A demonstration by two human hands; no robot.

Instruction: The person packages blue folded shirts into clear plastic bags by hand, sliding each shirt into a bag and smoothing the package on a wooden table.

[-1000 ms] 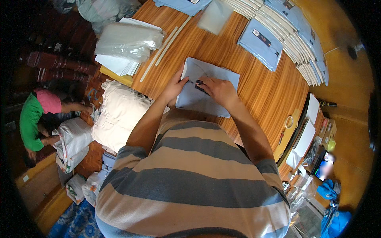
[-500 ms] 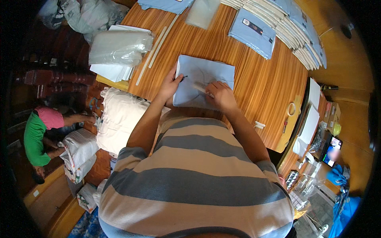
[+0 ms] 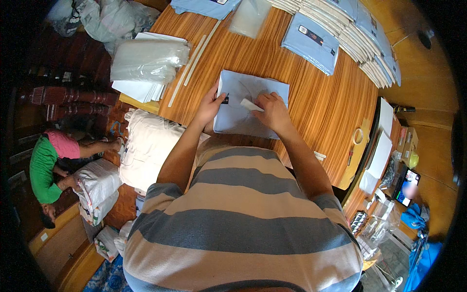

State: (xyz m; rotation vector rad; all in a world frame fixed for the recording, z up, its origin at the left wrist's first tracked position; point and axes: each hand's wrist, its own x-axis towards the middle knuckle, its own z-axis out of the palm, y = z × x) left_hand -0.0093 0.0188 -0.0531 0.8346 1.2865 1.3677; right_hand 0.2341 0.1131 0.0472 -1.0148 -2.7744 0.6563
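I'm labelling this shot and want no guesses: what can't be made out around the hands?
Head view: right end of the white strip, hidden by the right hand.
Head view: part of the left edge of the folded blue cloth, behind the left hand.
Head view: any print on the dark label, too small.

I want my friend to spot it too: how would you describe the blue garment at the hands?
On the wood-grain table, look to the near edge, just beyond the striped shirt. There is a folded light-blue garment, the left hand at its left edge, the right hand over it holding a white strip. Unlike the other blue garments farther back, only this has hands at it.
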